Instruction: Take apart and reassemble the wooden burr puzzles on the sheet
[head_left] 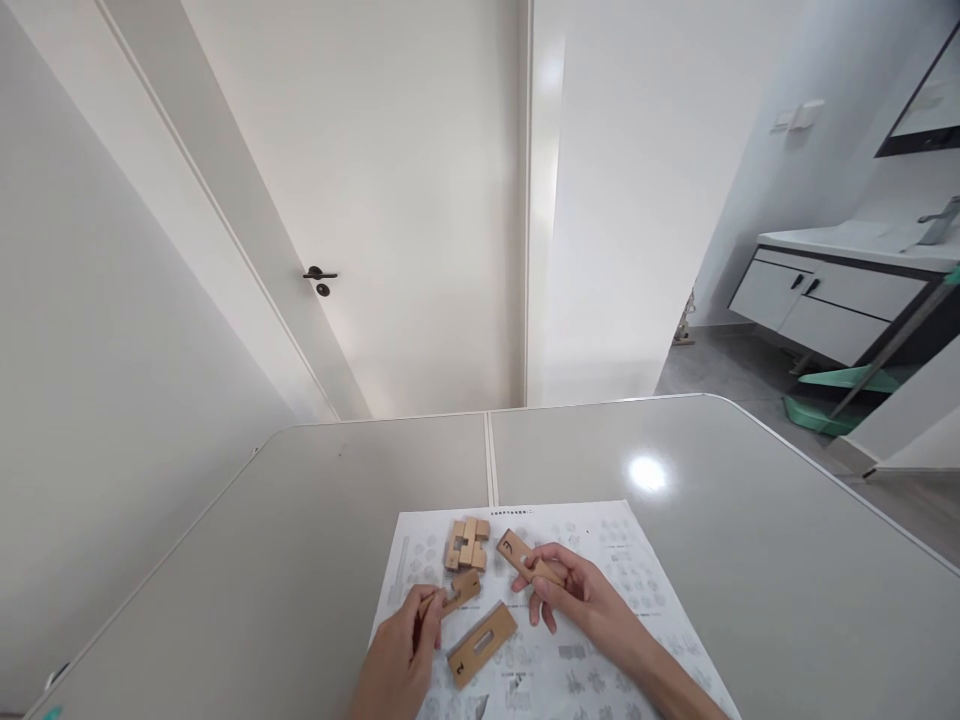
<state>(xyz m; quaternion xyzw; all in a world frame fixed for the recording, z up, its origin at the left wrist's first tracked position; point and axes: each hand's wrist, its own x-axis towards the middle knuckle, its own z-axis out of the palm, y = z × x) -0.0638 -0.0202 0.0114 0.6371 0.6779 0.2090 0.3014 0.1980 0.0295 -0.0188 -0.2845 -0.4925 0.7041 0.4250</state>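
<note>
My left hand (pixel 409 640) pinches a notched wooden puzzle piece (pixel 463 592) with a dark mark near its end. In my right hand (pixel 566 590) is a flat wooden puzzle piece (pixel 516 548) marked with a dark figure; the fingers cover its lower end. Between the hands lies a wooden block with a slot (pixel 482 645), marked "2", flat on the printed paper sheet (pixel 630 650). Just beyond my left hand sits a cluster of small notched wooden blocks (pixel 466 543), touching one another. The two held pieces are apart.
The sheet lies on a grey folding table (pixel 300 560) with a seam across its middle. Past the far edge stands a white door (pixel 420 200) with a black handle (pixel 320 273). At right are a washbasin cabinet (pixel 832 290) and a green dustpan (pixel 814 414).
</note>
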